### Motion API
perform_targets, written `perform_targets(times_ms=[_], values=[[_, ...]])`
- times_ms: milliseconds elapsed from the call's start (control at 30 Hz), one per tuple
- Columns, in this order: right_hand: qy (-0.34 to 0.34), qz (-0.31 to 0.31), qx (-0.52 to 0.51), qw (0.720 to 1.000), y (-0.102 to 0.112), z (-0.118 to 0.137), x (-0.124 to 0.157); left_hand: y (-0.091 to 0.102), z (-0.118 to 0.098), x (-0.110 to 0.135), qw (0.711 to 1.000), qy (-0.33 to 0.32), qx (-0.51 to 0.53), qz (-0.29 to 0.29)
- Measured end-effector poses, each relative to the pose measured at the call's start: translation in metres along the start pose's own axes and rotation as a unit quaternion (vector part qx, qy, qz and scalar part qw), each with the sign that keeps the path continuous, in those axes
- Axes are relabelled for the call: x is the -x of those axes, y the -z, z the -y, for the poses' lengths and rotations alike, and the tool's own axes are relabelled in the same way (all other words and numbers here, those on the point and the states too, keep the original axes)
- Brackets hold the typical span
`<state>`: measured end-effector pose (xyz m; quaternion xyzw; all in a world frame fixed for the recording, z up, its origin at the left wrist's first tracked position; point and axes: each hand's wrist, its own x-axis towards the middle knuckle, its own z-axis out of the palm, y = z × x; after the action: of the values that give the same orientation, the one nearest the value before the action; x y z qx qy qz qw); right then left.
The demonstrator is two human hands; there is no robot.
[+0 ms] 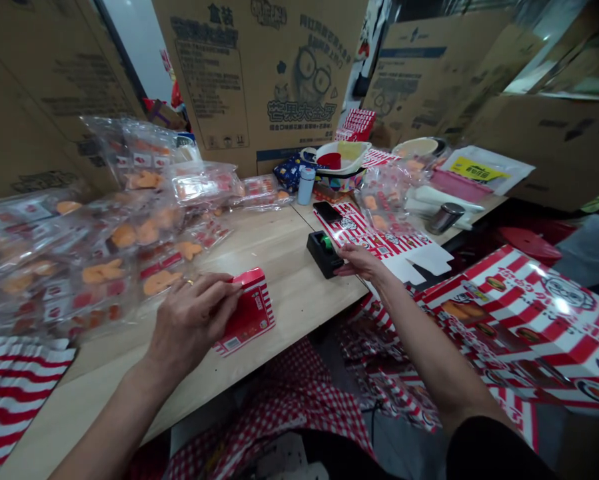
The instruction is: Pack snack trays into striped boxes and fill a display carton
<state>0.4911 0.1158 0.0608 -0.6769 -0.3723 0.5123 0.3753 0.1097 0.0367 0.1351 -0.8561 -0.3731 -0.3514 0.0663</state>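
My left hand (194, 317) is closed on the upper edge of a small red box (252, 308) with red-and-white striped sides, which stands on the wooden table (279, 240). To the right, my right hand (358, 261) grips the side of a black tape dispenser (324, 260) holding a green roll. Its fingertips are partly hidden, so whether a piece of tape is between them does not show. A dark phone (328, 212) lies just behind the dispenser on flat striped carton sheets (394, 243).
Clear bags of orange and red pieces (144, 233) crowd the table's left side. Folded striped cartons (14, 387) lie at the front left. A light blue bottle (306, 185), white basket (349, 160) and dark metal cup (445, 218) stand behind. Large striped boxes (539, 320) sit right, below table height.
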Motion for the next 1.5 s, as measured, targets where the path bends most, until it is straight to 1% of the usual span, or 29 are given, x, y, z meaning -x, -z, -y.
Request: perform_targets(times_ms=[67, 133, 267, 333, 400, 433, 467, 500, 567, 633, 667, 733, 800, 867, 933, 1000, 1100, 1167, 1233, 1367, 1433, 1500], values=[[0.014, -0.012, -0.029, 0.999, -0.002, -0.009, 0.006, 0.006, -0.002, 0.002, 0.999, -0.011, -0.032, 0.007], [0.028, -0.046, -0.046, 0.997, -0.008, -0.023, 0.011, 0.009, -0.006, 0.006, 0.999, -0.007, -0.043, 0.007], [0.058, -0.114, -0.046, 0.991, -0.019, -0.046, 0.025, 0.005, -0.020, 0.015, 0.999, 0.043, 0.006, -0.025], [0.074, -0.132, -0.033, 0.988, -0.023, -0.047, 0.037, 0.004, -0.028, 0.017, 0.997, 0.067, 0.026, -0.034], [0.116, -0.135, -0.015, 0.984, -0.031, -0.038, 0.058, 0.004, -0.034, 0.019, 0.996, 0.079, 0.040, -0.028], [0.149, -0.124, -0.010, 0.981, -0.038, -0.032, 0.072, 0.005, -0.037, 0.019, 0.995, 0.083, 0.045, -0.025], [0.203, -0.087, -0.003, 0.975, -0.048, -0.024, 0.088, 0.006, -0.039, 0.019, 0.995, 0.086, 0.049, -0.025], [0.248, -0.036, -0.015, 0.968, -0.059, -0.015, 0.106, 0.007, -0.041, 0.020, 0.995, 0.087, 0.052, -0.026], [0.301, 0.082, -0.036, 0.949, -0.087, 0.003, 0.143, 0.009, -0.044, 0.021, 0.994, 0.085, 0.059, -0.030], [0.322, 0.155, -0.055, 0.933, -0.115, 0.019, 0.172, 0.011, -0.046, 0.023, 0.994, 0.077, 0.064, -0.032], [0.320, 0.183, -0.061, 0.927, -0.128, 0.025, 0.182, 0.011, -0.047, 0.024, 0.994, 0.078, 0.066, -0.032], [0.301, 0.221, -0.077, 0.924, -0.148, 0.034, 0.193, 0.010, -0.048, 0.028, 0.991, 0.105, 0.074, -0.036], [0.268, 0.235, -0.102, 0.929, -0.161, 0.039, 0.195, 0.008, -0.049, 0.032, 0.983, 0.151, 0.096, -0.041], [0.236, 0.226, -0.125, 0.937, -0.170, 0.040, 0.192, 0.005, -0.049, 0.036, 0.973, 0.184, 0.129, -0.043], [0.210, 0.209, -0.128, 0.946, -0.176, 0.039, 0.188, 0.004, -0.049, 0.038, 0.970, 0.189, 0.144, -0.048], [0.197, 0.190, -0.122, 0.954, -0.179, 0.036, 0.185, 0.006, -0.048, 0.037, 0.976, 0.168, 0.130, -0.051], [0.196, 0.181, -0.117, 0.957, -0.182, 0.033, 0.182, 0.011, -0.047, 0.031, 0.990, 0.097, 0.096, -0.032], [0.202, 0.178, -0.120, 0.955, -0.183, 0.030, 0.182, 0.015, -0.047, 0.027, 0.992, 0.074, 0.102, -0.018], [0.212, 0.169, -0.123, 0.955, -0.184, 0.026, 0.182, 0.017, -0.045, 0.023, 0.988, 0.093, 0.127, -0.009], [0.228, 0.151, -0.129, 0.953, -0.187, 0.020, 0.177, 0.017, -0.036, 0.015, 0.977, 0.158, 0.142, 0.015], [0.234, 0.151, -0.131, 0.952, -0.188, 0.018, 0.174, 0.015, -0.033, 0.009, 0.977, 0.167, 0.124, 0.042], [0.235, 0.157, -0.122, 0.952, -0.186, 0.014, 0.176, 0.014, -0.035, 0.003, 0.983, 0.148, 0.070, 0.082]])
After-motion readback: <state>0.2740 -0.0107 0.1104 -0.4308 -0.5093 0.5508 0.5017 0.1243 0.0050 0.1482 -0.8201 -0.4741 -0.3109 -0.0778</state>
